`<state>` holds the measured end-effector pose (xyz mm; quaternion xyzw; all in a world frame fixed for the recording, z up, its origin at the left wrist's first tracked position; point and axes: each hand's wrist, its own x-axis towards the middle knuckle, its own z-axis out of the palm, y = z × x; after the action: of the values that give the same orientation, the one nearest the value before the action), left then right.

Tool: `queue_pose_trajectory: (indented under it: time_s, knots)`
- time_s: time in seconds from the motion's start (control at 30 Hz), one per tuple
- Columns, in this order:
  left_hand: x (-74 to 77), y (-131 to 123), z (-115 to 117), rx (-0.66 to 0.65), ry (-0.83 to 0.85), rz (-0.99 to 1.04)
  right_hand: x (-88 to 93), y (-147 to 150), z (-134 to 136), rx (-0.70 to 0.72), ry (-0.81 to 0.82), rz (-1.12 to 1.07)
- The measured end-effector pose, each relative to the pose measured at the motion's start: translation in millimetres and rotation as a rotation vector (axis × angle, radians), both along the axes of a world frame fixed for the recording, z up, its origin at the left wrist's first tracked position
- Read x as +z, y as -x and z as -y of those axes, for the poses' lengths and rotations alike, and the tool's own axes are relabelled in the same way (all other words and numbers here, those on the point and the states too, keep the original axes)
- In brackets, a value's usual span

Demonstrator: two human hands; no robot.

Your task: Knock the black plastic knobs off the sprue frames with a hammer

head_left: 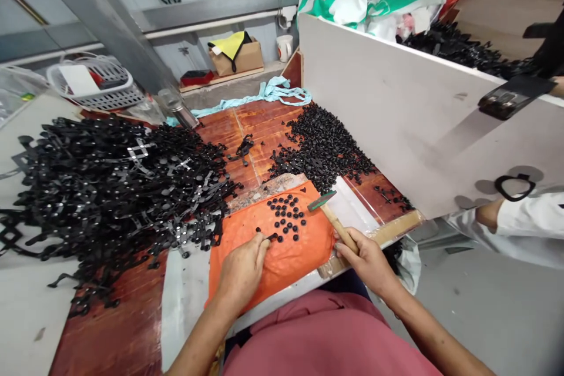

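My left hand [245, 266] is closed in a pinch on a small black part [270, 237], held over the orange cloth [282, 270]. My right hand [366, 258] is wrapped round the wooden handle of a hammer [341, 228], whose green-edged head rests above the cloth's upper right. Several round black caps [285, 211] lie spread on the cloth between the hammer head and my left fingers. The part's far end is close to the nearest caps; whether it touches one I cannot tell.
At left rises a large heap of black linked parts [110, 182]. A pile of small black pieces [324, 144] lies behind the cloth, beside a tall white partition [374, 82]. Farther back are a light-blue cloth strip [268, 91] and a mug [284, 47]. Another person's sleeve [531, 226] shows at right.
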<state>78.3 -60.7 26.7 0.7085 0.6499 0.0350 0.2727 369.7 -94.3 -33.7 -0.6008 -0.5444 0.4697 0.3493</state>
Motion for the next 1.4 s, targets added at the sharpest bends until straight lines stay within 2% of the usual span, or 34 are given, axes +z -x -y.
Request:
queue_pose_trajectory:
  time_s: [0.07,0.23,0.43,0.6,0.8,0.9,1.0,1.07,1.2,1.33,1.4]
  knots:
    - [-0.4,-5,2,-0.013,-0.005,-0.097,-3.3,0,1,0.010,0.013,0.018]
    - [-2.0,-8,4,-0.036,-0.025,-0.188,-4.8,2,-3,0.006,0.025,-0.016]
    - [-9.2,-10,5,-0.073,-0.039,-0.267,-0.9,3,-3,-0.007,0.040,-0.013]
    - [-16.2,-11,6,-0.075,-0.086,-0.321,5.2,3,-2,0.021,-0.019,0.036]
    - [-8.3,-14,4,-0.101,-0.083,-0.360,29.9,4,3,0.154,-0.173,0.300]
    - [-3.6,-16,2,-0.082,-0.074,-0.371,47.2,10,6,0.238,-0.349,0.464]
    - [-4.3,-16,2,-0.062,-0.069,-0.350,58.3,20,8,0.248,-0.541,0.521]
    - [-6.9,-14,3,-0.067,-0.085,-0.323,59.7,25,8,0.259,-0.593,0.571]
    - [-12.1,-11,4,-0.090,-0.092,-0.285,53.9,29,8,0.357,-0.510,0.800]
    - [-15.2,-11,4,-0.097,-0.088,-0.264,48.9,29,11,0.319,-0.564,0.761]
    - [-15.9,-12,3,-0.090,-0.090,-0.266,47.5,31,13,0.368,-0.531,0.828]
